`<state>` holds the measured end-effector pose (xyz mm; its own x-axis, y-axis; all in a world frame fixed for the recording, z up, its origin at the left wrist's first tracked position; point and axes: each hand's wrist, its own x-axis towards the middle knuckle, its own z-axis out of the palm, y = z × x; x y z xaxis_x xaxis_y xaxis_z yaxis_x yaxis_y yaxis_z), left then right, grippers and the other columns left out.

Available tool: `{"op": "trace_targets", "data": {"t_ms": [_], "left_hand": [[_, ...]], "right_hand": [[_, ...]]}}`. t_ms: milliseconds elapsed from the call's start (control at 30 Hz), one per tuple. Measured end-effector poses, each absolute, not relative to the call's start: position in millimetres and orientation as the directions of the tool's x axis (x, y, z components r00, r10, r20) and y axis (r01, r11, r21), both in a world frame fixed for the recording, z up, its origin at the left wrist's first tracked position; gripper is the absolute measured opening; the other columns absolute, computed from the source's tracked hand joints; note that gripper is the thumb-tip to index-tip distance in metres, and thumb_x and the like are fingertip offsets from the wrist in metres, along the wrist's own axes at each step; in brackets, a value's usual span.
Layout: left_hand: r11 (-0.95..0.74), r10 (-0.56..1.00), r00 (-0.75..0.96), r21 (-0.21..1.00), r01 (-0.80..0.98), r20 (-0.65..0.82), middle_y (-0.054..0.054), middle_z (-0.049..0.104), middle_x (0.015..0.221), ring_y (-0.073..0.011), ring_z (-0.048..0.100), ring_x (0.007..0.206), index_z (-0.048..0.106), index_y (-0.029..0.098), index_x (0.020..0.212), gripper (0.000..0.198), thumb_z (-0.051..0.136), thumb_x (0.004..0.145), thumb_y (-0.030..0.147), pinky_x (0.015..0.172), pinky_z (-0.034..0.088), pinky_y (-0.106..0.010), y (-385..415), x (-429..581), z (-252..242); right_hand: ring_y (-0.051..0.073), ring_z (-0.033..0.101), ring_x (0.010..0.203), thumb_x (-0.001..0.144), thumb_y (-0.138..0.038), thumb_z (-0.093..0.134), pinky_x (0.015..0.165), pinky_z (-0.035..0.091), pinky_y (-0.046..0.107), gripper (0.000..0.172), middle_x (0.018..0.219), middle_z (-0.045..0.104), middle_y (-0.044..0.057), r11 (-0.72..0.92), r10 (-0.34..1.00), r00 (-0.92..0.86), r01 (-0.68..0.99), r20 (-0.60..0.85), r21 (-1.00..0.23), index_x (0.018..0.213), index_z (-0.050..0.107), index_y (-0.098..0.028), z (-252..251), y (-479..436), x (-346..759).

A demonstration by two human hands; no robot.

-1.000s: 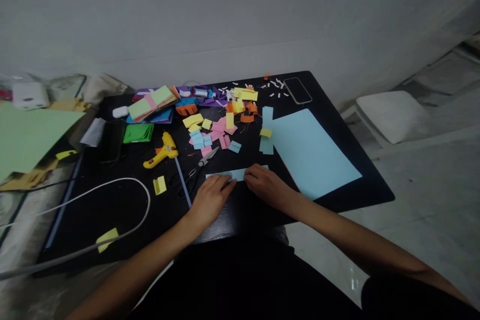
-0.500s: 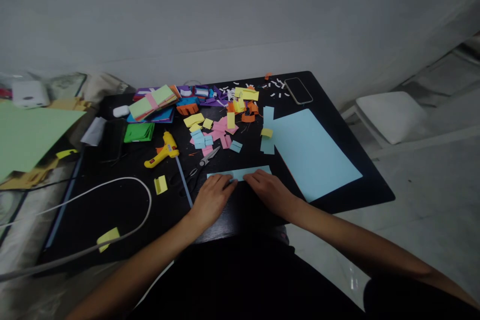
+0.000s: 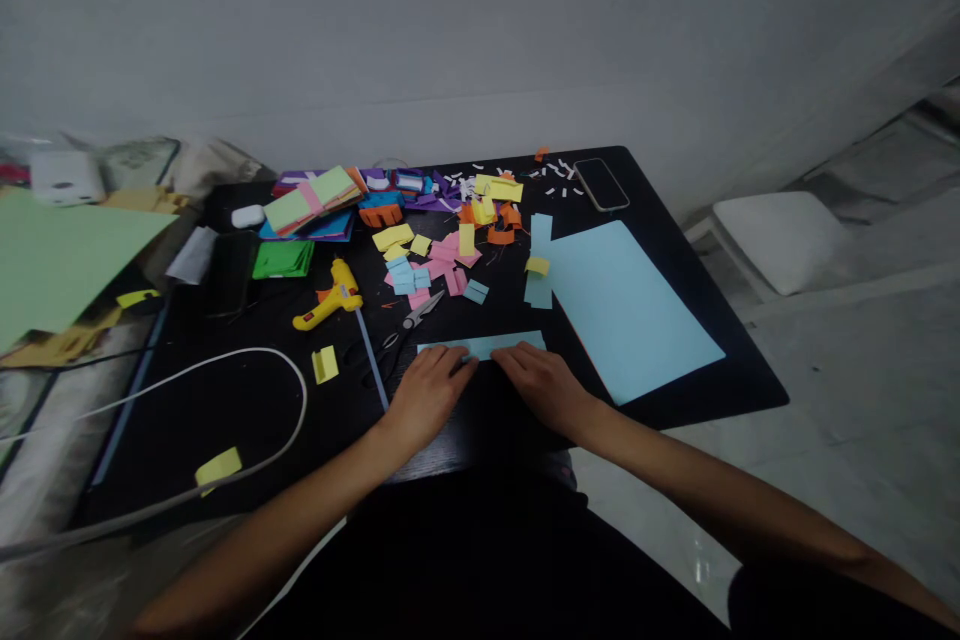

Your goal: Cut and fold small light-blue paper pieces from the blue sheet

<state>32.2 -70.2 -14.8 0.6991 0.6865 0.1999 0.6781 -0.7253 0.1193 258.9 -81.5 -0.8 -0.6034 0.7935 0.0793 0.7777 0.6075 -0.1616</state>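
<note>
A light blue paper strip (image 3: 491, 343) lies on the black table (image 3: 247, 400) near its front edge. My left hand (image 3: 426, 393) rests on the strip's left end, fingers laid flat and pressing down. My right hand (image 3: 541, 382) presses on the strip's right half, fingers flat and together. The near edge of the strip is hidden under both hands. Black-handled scissors (image 3: 397, 332) lie just left of my left hand. A large light blue sheet (image 3: 622, 305) lies to the right of my right hand.
A yellow glue gun (image 3: 330, 298) and a white cable loop (image 3: 225, 380) lie at left. Several small coloured paper pieces (image 3: 442, 255) and stacked coloured sheets (image 3: 311, 205) fill the back. A phone (image 3: 600, 183) lies far right, green paper (image 3: 60, 260) far left, a white cushion (image 3: 784, 238) on the floor.
My right hand has slid a little to the right along the strip, uncovering more of its middle. My left hand stays pressed on the left end.
</note>
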Motion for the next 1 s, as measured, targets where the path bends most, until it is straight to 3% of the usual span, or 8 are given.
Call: {"op": "trace_targets", "data": {"t_ms": [300,533,667,833,1000], "left_hand": [[-0.691,0.723,0.677,0.110,0.715,0.137,-0.015,0.068,0.126,-0.0286,0.063,0.114,0.063,0.014,0.131,0.037,0.053,0.095,0.008,0.094,0.053,-0.044,-79,38,-16],[-0.653,0.757,0.643,0.141,0.744,0.112,-0.019,0.062,0.140,-0.0313,0.057,0.130,0.058,0.010,0.140,0.057,0.050,0.085,-0.003,0.106,0.050,-0.047,-93,40,-16],[-0.635,0.772,0.629,0.119,0.763,0.092,-0.018,0.061,0.142,-0.0317,0.056,0.132,0.057,0.010,0.141,0.057,0.048,0.086,-0.003,0.107,0.050,-0.047,-96,43,-16],[-0.613,0.789,0.600,0.087,0.786,0.133,-0.017,0.062,0.140,-0.0329,0.058,0.128,0.054,0.011,0.145,0.046,0.049,0.099,0.012,0.103,0.051,-0.047,-98,50,-16],[-0.569,0.822,0.556,0.119,0.814,0.127,-0.019,0.064,0.134,-0.0337,0.059,0.123,0.051,0.012,0.147,0.048,0.052,0.102,0.027,0.098,0.052,-0.047,-99,56,-12]], "right_hand": [[0.025,0.058,0.087,0.097,-0.004,0.052,0.073,0.055,0.036,0.037,0.093,0.064,0.013,0.559,0.823,-0.551,0.828,0.142,-0.029,0.133,0.060,-0.007,-17,-93,248],[0.026,0.058,0.093,0.092,-0.001,0.054,0.083,0.056,0.039,0.042,0.105,0.065,0.014,0.447,0.888,-0.422,0.886,0.183,-0.126,0.134,0.061,-0.008,-24,-106,249],[0.026,0.057,0.094,0.092,-0.001,0.052,0.084,0.054,0.039,0.048,0.106,0.066,0.014,0.411,0.906,-0.386,0.899,0.172,-0.148,0.140,0.057,-0.009,-23,-110,248],[0.027,0.056,0.097,0.091,-0.001,0.052,0.085,0.053,0.041,0.056,0.109,0.064,0.015,0.396,0.916,-0.376,0.905,0.142,-0.155,0.146,0.052,-0.014,-21,-110,243],[0.028,0.055,0.094,0.095,-0.007,0.052,0.083,0.050,0.041,0.045,0.107,0.063,0.017,0.344,0.934,-0.322,0.928,0.157,-0.143,0.139,0.059,-0.010,-16,-111,245]]}}
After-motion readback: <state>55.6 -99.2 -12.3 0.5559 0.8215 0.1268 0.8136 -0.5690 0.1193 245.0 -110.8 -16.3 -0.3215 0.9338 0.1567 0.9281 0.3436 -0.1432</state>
